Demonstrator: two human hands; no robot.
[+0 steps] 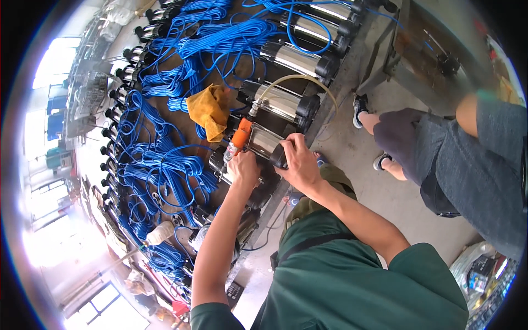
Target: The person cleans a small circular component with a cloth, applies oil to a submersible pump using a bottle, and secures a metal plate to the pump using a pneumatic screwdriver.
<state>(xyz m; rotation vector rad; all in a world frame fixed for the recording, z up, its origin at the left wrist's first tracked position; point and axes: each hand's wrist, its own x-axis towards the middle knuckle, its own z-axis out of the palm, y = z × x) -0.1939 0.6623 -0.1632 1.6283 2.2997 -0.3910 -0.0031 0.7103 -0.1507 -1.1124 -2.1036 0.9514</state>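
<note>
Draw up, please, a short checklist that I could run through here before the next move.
1. Right hand on the black end cap of the silver cylinder: ok, fingers and thumb at it.
2. Left hand gripping the orange tool: cannot tell, its fingers are partly hidden.
3. Pale hose joined to the tool: ok, through a metal fitting.
4. Yellow cloth well away from the tool: not ok, it lies close beside it.
5. Blue cables neatly coiled: not ok, several loops sprawl loosely.

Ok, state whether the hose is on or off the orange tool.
On: the hose meets the metal fitting on the orange tool.
</note>
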